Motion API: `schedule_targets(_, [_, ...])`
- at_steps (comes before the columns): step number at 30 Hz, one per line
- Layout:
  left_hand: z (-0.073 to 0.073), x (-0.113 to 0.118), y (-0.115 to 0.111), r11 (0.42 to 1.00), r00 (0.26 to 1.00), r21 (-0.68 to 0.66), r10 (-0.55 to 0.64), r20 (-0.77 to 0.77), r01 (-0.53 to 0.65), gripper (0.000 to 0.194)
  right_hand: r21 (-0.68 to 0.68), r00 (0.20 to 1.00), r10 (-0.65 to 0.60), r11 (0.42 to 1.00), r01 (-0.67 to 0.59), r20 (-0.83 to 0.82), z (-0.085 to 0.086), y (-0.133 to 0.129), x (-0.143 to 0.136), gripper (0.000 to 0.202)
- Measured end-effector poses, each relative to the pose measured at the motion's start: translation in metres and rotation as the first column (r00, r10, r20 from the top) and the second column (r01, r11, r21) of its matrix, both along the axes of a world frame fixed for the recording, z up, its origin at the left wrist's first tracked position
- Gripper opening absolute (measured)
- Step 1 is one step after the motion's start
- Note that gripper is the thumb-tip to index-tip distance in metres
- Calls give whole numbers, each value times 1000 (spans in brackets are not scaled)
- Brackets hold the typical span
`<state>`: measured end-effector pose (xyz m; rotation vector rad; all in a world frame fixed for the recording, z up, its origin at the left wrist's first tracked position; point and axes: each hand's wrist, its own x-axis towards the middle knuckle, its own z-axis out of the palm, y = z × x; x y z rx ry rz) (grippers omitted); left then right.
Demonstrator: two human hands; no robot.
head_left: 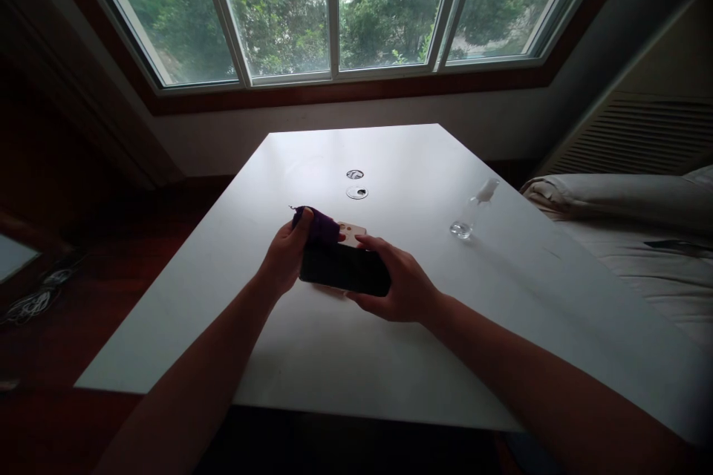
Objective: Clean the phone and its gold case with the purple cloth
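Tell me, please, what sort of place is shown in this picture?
Probably a room in a home, though I cannot be certain. Three things suggest it: the pale-covered bed or sofa at the right, the dark reddish floor, and the wide window with leafy trees outside.

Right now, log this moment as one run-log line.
left hand: holding purple cloth against dark phone; right hand: gripping phone; behind phone: pale item with lenses; clear bottle: on white table

Trees (390, 4) show through the window (333, 22) up top; pale cables (33, 306) lie lower left on reddish floor (111, 312); light fabric (624, 200), right.
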<state>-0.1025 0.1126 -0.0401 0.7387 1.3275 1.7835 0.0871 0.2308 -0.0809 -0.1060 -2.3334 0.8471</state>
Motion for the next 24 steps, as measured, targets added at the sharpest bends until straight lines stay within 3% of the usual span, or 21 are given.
schedule_targets(3, [6, 5, 0, 999, 999, -9, 49, 4, -49, 59, -53, 999, 48, 997, -48, -2, 0, -1, -1, 86])
schedule_targets(7, [6, 3, 2, 990, 994, 99, 107, -31, -104, 37, -94, 994, 99, 990, -102, -44, -1, -3, 0, 84])
schedule_targets(13, [-2, 1, 0, 946, 932, 290, 230, -279, -146, 9, -180, 984, 126, 973, -147, -124, -2, -4, 1, 82])
schedule_targets(16, [-1, 10, -7, 910, 844, 393, 310, -438, -130, 10, -206, 977, 144, 963, -174, -155, -3, -3, 0, 80])
schedule_targets(18, [0, 16, -12, 887, 746, 453, 364, -558, -94, 13, -213, 975, 149, 960, -183, -164, -3, -3, 0, 79])
schedule_targets(21, [1, 21, -19, 849, 586, 527, 414, -697, 26, 23, -205, 973, 160, 960, -192, -164, -3, -3, 0, 78])
schedule_targets(24, [2, 22, -23, 815, 482, 568, 453, -750, 116, 33, -199, 977, 162, 962, -189, -140, -3, -4, -1, 75])
